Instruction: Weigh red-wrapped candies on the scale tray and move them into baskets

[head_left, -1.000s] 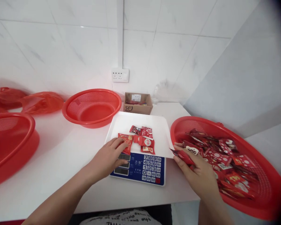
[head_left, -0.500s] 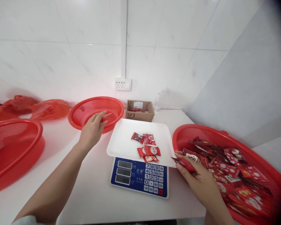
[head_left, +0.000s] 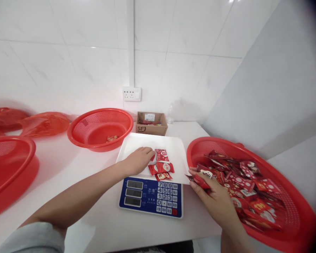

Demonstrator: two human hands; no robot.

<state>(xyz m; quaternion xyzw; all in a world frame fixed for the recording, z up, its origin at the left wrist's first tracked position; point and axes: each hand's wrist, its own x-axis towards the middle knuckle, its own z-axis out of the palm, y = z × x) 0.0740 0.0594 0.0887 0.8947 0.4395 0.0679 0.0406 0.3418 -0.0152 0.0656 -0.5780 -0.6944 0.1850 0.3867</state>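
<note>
My left hand (head_left: 140, 160) reaches over the white tray (head_left: 130, 142) of a digital scale (head_left: 151, 200), its fingers closed on a small red candy packet (head_left: 152, 157) that is mostly hidden by them. Beside the fingertips lie a red-and-white packet (head_left: 162, 155), a shiny red packet (head_left: 165, 167) and a smaller red-and-yellow packet (head_left: 163, 176). At the tray's right front corner my right hand (head_left: 213, 195) is closed around several red candy packets (head_left: 200, 181). Just right of it stands a red basket (head_left: 255, 154) filled with candy packets (head_left: 249, 189).
Behind the tray, a red basket (head_left: 76, 135) holds a small packet (head_left: 112, 138). Another red basket (head_left: 28, 168) stands at the left edge. Red plastic bags (head_left: 46, 123) lie by the wall, and a cardboard box (head_left: 151, 130) sits behind the scale.
My left hand has left the back red basket, where a small packet now lies, and moved right onto the dark red packet on the tray. My right hand still holds its packets.
</note>
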